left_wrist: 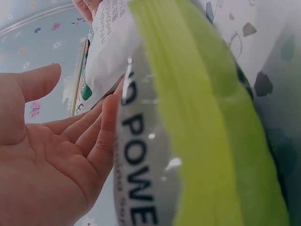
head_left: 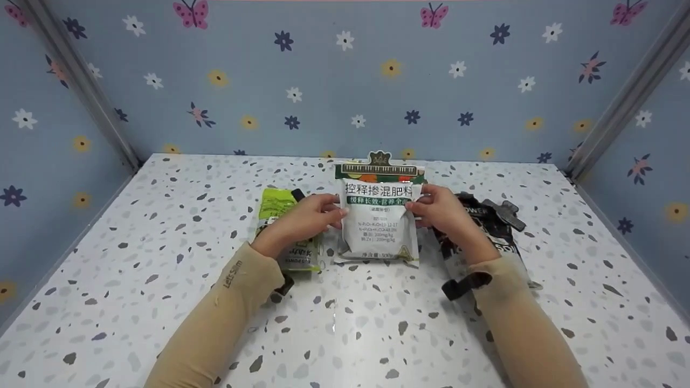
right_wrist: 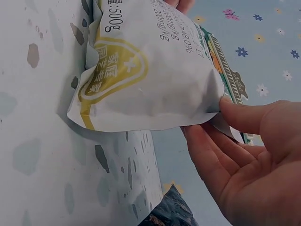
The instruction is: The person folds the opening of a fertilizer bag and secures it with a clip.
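Note:
In the head view a white fertilizer bag (head_left: 380, 231) with black Chinese print stands upright at the middle of the table. My right hand (head_left: 444, 207) pinches its right edge, thumb on the front and fingers behind. At the left edge is my left hand (head_left: 310, 215). Its fingers reach behind the bag in the left wrist view, and the thumb sticks out apart from it. Directly behind the bag, a green printed piece with a piano-key strip and crown-shaped top (head_left: 380, 168) shows above it; its lower part is hidden.
A lime-green and grey pouch (head_left: 275, 202) lies beneath my left wrist, partly covered by it. Under the right forearm is a black pouch (head_left: 501, 237), with a grey piece (head_left: 509, 213) at its upper end. The speckled table (head_left: 345, 345) meets flower-patterned walls (head_left: 323, 81) at the back and sides.

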Tool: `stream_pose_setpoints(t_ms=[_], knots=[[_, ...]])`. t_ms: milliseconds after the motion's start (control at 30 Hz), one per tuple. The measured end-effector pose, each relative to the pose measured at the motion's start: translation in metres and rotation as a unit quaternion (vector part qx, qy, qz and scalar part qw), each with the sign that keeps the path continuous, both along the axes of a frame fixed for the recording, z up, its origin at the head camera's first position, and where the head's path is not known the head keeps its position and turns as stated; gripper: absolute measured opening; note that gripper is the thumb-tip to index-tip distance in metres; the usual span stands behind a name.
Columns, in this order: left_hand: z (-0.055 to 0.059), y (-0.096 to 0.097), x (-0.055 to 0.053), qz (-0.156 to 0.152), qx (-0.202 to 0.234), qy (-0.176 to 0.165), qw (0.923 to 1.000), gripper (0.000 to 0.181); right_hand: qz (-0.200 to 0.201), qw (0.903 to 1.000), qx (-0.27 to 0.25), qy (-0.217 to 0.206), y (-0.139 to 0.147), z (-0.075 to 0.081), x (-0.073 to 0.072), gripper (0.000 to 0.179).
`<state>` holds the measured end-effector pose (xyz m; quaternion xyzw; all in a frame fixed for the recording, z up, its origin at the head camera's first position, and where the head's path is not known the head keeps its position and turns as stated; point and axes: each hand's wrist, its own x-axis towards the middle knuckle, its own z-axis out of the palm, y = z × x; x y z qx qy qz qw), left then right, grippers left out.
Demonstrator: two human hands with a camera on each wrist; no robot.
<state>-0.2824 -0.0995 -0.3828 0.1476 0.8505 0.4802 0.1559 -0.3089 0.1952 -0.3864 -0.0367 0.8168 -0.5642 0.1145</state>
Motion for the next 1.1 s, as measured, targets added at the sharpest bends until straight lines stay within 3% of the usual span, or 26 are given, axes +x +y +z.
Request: stream_pose_setpoints(t_ms=[200,533,733,867,1100], knots=[[-0.002,-0.001,0.0,-0.002,-0.005,-0.012,0.9999,0.063,0.003,0.9996,0.022,-0.015,-0.001,-0.004,0.0,0.03],[-0.001,-0.003,0.0,-0.008,-0.031,-0.028,0.9991,0.065,0.014,0.9954,0.086,-0.04,-0.005,-0.009,0.0,0.036],[-0.004,-0.003,-0.002,-0.023,-0.04,-0.043,0.998,0.064,0.027,0.994,0.091,-0.053,-0.005,-0.017,-0.002,0.041],[-0.005,-0.003,-0.002,-0.035,-0.051,-0.038,0.9974,0.056,0.041,0.9915,0.111,-0.052,-0.004,-0.021,-0.002,0.043],[-0.004,-0.004,0.001,-0.051,-0.094,0.002,0.9942,0.043,0.051,0.9855,0.16,-0.028,-0.004,-0.022,-0.001,0.047]])
